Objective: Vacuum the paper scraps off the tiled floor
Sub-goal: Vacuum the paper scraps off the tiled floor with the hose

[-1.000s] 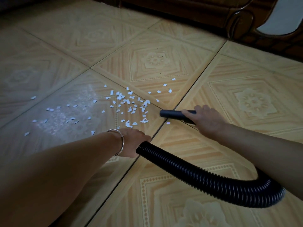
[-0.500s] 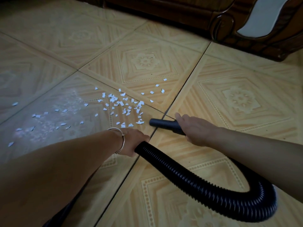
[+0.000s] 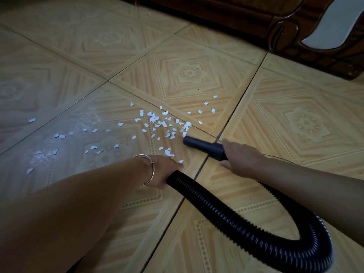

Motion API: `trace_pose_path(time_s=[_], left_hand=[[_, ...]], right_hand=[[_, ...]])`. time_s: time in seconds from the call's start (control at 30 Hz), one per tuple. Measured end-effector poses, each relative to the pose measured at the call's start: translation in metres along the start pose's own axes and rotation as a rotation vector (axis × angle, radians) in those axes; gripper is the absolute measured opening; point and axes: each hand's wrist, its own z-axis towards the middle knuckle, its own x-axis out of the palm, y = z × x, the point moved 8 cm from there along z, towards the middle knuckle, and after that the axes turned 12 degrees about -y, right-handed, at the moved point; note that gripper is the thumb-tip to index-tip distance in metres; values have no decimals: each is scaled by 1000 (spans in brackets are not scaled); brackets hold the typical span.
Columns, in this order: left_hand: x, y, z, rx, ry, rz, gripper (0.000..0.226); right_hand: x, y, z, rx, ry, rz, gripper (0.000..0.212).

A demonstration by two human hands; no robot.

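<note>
Several small white paper scraps (image 3: 157, 123) lie scattered on the tan patterned tiled floor (image 3: 197, 75), thickest near the middle and thinning toward the left. My right hand (image 3: 241, 158) grips the black vacuum nozzle (image 3: 202, 146), whose open tip lies low on the floor at the right edge of the scraps. My left hand (image 3: 163, 170), a thin bangle on its wrist, is closed around the ribbed black hose (image 3: 236, 219). The hose loops to the lower right and back up under my right forearm.
Dark carved wooden furniture (image 3: 295, 30) with a white panel stands along the top right. A pale dusty glare patch (image 3: 65, 138) marks the tile under the left scraps. Dark grout lines cross the floor.
The nozzle tip has slid left along the floor into the right edge of the scrap pile. Both hands moved left with it. The scrap beside the nozzle is gone.
</note>
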Motion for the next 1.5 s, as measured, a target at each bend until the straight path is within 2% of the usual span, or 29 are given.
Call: trace_pose_path(time_s=[0.07, 0.17, 0.27, 0.43, 0.6, 0.73, 0.87, 1.13, 1.3, 1.5], left_hand=[[0, -1, 2, 22, -24, -22, 20], [3, -3, 1, 49, -26, -32, 17], [1, -8, -2, 56, -52, -55, 15], [-4, -18, -7, 95, -78, -77, 13], [-7, 2, -6, 17, -57, -64, 15], [-13, 20, -6, -88, -36, -91, 18], [-12, 24, 1, -153, -38, -79, 17], [-38, 24, 29, -219, 1, -35, 20], [-41, 21, 50, -225, 39, -13, 23], [-31, 23, 64, -246, 60, -71, 22]], right_hand=[[-5, 5, 1, -4, -3, -25, 46], [-1, 18, -8, -46, 104, -44, 45], [-16, 20, -16, -51, 101, -92, 44], [-19, 32, -34, -102, 201, -141, 44], [-28, 17, -7, -11, 85, -143, 46], [-27, 5, 23, 63, 90, -44, 39], [-44, -27, 45, 146, -20, -89, 38], [-46, -51, 86, 79, -75, -58, 35], [-33, -55, 91, -25, -55, -3, 35], [-35, -103, 85, 124, -114, -52, 34]])
